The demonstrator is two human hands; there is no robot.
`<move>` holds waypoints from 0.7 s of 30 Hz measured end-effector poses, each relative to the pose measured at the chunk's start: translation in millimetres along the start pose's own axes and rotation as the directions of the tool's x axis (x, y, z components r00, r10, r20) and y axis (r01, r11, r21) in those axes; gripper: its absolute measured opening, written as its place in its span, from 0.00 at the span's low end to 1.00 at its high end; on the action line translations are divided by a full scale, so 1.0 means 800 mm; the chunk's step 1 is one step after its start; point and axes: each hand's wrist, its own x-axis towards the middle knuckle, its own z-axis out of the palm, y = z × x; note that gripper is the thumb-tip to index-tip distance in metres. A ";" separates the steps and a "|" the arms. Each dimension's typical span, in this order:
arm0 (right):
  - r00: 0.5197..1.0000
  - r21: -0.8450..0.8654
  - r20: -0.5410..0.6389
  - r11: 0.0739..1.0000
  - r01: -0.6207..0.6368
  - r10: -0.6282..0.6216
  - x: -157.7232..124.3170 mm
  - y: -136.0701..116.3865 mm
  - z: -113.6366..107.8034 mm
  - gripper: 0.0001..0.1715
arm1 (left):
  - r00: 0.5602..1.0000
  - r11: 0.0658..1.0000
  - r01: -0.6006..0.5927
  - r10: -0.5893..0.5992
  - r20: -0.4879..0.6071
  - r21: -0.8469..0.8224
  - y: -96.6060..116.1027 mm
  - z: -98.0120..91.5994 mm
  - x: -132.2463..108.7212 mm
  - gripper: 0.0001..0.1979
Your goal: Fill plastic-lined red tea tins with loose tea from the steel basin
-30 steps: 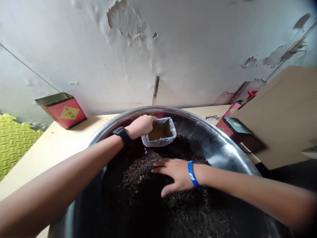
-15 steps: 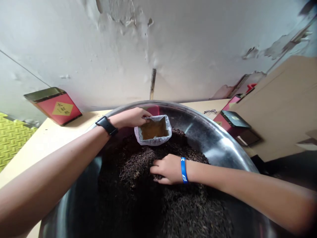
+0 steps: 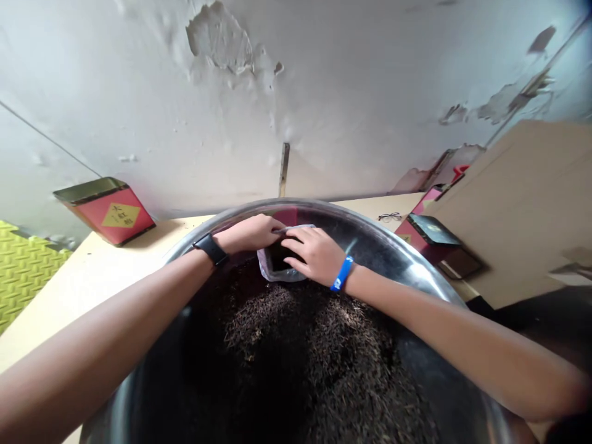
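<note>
The left hand [image 3: 258,233] gripped the rim of a plastic-lined container [image 3: 267,267] just beside it, inside a metal basin [image 3: 382,243]. The right hand [image 3: 319,251] (a blue wristband [image 3: 342,274] behind it) was over the container's opening, fingers spread. Dark shredded leaves [image 3: 335,345] lay this side of both hands; a red tin [image 3: 118,223] stood well left of the left hand.

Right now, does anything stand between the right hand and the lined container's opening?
Nothing visible does: the right hand is over the opening of the lined container, fingers spread. The left hand holds the far-left edge, close to those fingers but beside them rather than in between.
</note>
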 end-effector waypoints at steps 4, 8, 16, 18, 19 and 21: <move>0.977 0.228 0.068 0.956 0.182 -0.202 -0.023 -0.034 -0.014 0.16 | 0.998 0.997 0.064 -0.064 0.022 -0.031 -0.001 0.001 0.002 0.18; 0.820 0.393 0.276 0.837 0.381 -0.502 -0.040 -0.051 0.021 0.17 | 0.993 0.994 0.112 -0.111 0.043 -0.017 -0.004 0.001 0.004 0.19; 0.827 0.317 0.563 0.924 -0.214 -0.002 -0.057 0.012 0.128 0.24 | 0.993 0.994 0.112 -0.112 0.030 -0.005 -0.010 0.004 0.006 0.19; 0.805 0.316 0.589 0.894 -0.317 0.077 -0.055 0.015 0.135 0.22 | 0.993 0.993 0.116 -0.116 0.023 -0.007 -0.010 0.004 0.007 0.18; 0.796 0.312 0.597 0.886 -0.342 0.096 -0.052 0.014 0.137 0.21 | 0.993 0.993 0.115 -0.114 0.019 -0.009 -0.010 0.004 0.007 0.18; 0.778 0.303 0.619 0.880 -0.364 0.108 -0.042 0.009 0.140 0.20 | 0.993 0.993 0.115 -0.115 0.008 -0.006 -0.008 0.003 0.006 0.18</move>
